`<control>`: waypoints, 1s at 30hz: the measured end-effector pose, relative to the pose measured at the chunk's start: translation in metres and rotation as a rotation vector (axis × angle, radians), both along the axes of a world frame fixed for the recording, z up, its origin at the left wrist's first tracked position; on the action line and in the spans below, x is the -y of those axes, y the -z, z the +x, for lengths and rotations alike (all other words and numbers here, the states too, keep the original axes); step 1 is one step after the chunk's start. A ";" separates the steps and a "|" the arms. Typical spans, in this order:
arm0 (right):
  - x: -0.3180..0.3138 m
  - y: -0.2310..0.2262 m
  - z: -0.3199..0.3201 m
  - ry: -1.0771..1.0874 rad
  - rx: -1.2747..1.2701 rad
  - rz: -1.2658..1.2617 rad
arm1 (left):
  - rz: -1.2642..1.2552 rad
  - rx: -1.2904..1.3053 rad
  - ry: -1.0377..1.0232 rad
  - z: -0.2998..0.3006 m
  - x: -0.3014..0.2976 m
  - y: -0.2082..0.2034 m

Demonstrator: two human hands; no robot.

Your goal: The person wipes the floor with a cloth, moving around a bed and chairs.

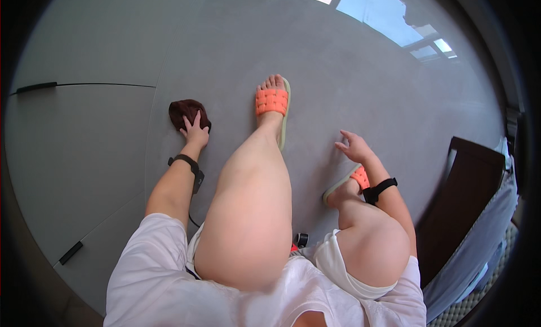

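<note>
A dark brown bunched piece of cloth, perhaps a cap (184, 108), lies at the left beside the grey cabinet fronts. My left hand (197, 131) rests on its near side with the fingers spread over it; whether the thumb grips the cloth from behind is hidden. Out to the right, my right hand (355, 147) hovers over the grey floor (225, 51), above my right foot. It is empty, with the thumb and index finger apart and the other fingers loosely curled.
My left foot wears an orange woven slide (271, 102) and stands forward; my right slide (360, 176) is farther back. Flat grey panels with black handles (36, 88) line the left. To the right stands a dark brown chair (465, 200) with bluish cloth (486, 231) over it.
</note>
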State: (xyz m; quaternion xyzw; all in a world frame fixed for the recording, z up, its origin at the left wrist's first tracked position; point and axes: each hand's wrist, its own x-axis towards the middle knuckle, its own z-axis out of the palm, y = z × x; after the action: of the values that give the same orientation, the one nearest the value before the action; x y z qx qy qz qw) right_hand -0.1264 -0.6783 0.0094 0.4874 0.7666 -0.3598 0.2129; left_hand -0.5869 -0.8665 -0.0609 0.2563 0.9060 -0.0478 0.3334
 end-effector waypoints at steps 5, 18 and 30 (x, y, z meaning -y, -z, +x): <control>0.020 -0.018 0.031 0.321 -0.062 -0.009 | 0.129 -0.079 0.005 0.011 0.037 0.018; 0.143 -0.075 0.105 0.814 -0.546 0.102 | 0.231 0.442 0.196 0.043 0.130 0.011; 0.254 -0.201 0.162 0.927 -0.542 0.306 | 0.542 0.515 -0.139 0.046 0.237 -0.029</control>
State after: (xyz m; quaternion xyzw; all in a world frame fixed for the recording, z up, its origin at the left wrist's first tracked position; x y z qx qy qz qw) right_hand 0.0359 -0.9318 0.2106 0.6887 0.5430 -0.4130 -0.2457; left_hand -0.5411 -1.1039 -0.0324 0.2769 0.7876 0.2822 0.4727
